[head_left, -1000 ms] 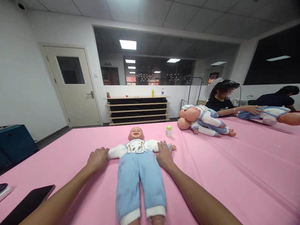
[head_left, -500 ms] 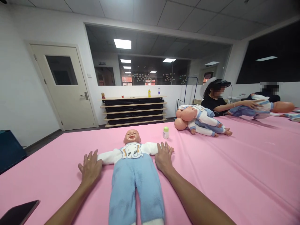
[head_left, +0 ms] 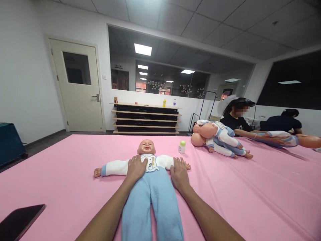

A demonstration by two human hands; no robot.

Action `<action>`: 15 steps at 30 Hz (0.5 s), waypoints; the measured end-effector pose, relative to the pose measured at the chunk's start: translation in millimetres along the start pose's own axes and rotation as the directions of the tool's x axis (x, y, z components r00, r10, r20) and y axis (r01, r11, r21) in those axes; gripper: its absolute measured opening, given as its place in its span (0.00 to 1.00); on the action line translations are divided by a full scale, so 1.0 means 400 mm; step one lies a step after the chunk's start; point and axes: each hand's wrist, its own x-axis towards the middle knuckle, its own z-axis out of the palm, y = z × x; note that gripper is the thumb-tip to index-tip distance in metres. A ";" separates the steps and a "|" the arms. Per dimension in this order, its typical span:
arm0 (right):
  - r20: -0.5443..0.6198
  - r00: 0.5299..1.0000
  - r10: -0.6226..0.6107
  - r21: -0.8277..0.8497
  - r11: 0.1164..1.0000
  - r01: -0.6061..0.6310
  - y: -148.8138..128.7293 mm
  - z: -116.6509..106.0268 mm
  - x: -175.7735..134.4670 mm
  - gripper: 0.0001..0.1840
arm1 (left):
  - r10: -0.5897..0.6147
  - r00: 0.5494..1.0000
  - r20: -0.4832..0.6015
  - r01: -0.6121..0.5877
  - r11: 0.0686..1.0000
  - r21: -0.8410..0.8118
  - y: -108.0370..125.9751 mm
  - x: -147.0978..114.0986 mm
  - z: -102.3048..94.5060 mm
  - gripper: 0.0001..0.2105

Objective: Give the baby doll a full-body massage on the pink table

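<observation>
A baby doll (head_left: pixel 152 190) in a white top with an elephant face and light blue trousers lies on its back with both arms stretched out sideways. My left hand (head_left: pixel 136 169) rests on its chest and upper arm, fingers extended, partly covering the elephant face. On the other arm, my right hand (head_left: pixel 180 173) lies flat over the white sleeve near the wrist, fingers stretched forward. Just beyond that arm stands a small white bottle with a green cap (head_left: pixel 182 147).
A pink-covered table (head_left: pixel 75 197) carries a dark phone (head_left: pixel 21 221) at the left front. Several similar dolls (head_left: pixel 219 135) lie heaped at the right. Behind them, a co-worker (head_left: pixel 237 115) handles another doll (head_left: pixel 288 137). A wooden-edged shelf (head_left: pixel 146 115) stands against the far wall.
My left hand has moved right, from the doll's outstretched hand to its chest. My right hand stays on the other sleeve. The co-worker's doll is now held lower and flatter.
</observation>
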 end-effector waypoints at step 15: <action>0.077 0.916 0.394 0.750 0.583 -0.314 0.015 -0.034 0.126 0.23 | -0.020 0.998 -0.063 0.016 0.997 -0.073 -0.018 -0.020 0.015 0.24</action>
